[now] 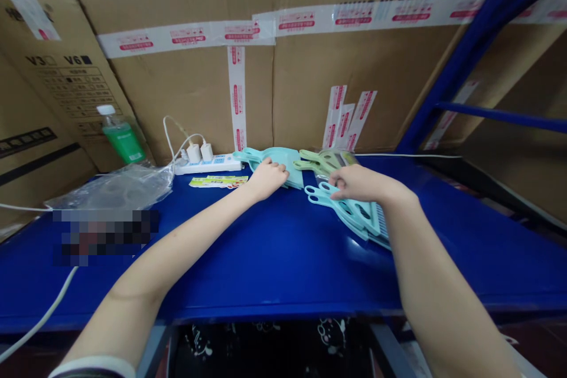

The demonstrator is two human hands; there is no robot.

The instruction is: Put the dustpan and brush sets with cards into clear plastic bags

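Note:
My left hand [269,178] lies on a light-blue dustpan [287,159] at the back middle of the table, its fingers curled over the near part. The dustpan seems to be one of a stack, with handles pointing left. My right hand [354,182] is closed with thumb and fingers at the handle end of a light-blue hand brush [354,212]. That brush lies with similar pieces, and its bristles show at the right, partly behind my forearm. Behind my right hand are pale-green handled pieces [321,159], partly in clear plastic.
On the left are a white power strip [212,164] with plugs, a green-labelled bottle [121,136], colourful label cards [219,182] and a clear plastic bag [119,186]. Large cardboard boxes [190,88] back the blue table [266,271]. A blue metal frame [460,65] rises at the right.

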